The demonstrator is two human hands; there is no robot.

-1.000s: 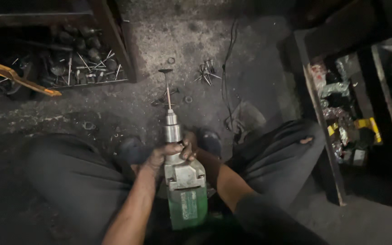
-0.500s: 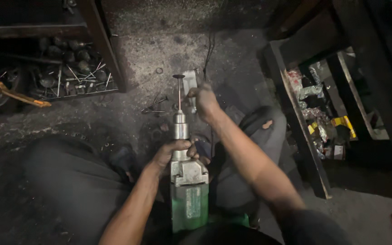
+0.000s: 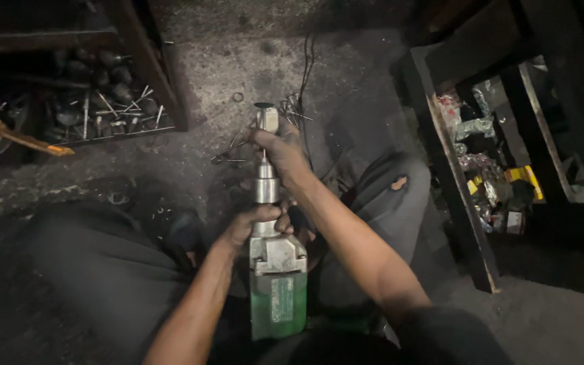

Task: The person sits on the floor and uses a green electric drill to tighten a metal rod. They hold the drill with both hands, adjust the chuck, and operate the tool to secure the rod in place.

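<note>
A green power drill (image 3: 277, 297) with a grey metal head lies along my lap, its silver chuck (image 3: 265, 187) pointing away from me. My left hand (image 3: 255, 223) grips the drill's neck just behind the chuck. My right hand (image 3: 280, 150) is closed around the thin bit shaft and a small pale block (image 3: 267, 119) at the bit's tip, just beyond the chuck. I sit cross-legged on the grimy floor in dark trousers.
Loose nails and small metal parts (image 3: 290, 108) lie on the concrete ahead. A dark wooden shelf (image 3: 143, 67) at the left holds metal pieces and rods. A dark rack (image 3: 454, 182) at the right holds packets and yellow items. An orange bar (image 3: 15, 133) juts in from the left.
My right hand left the drill body, reached out to the floor ahead, and now has come back to the bit with a small pale block. The left hand kept its hold.
</note>
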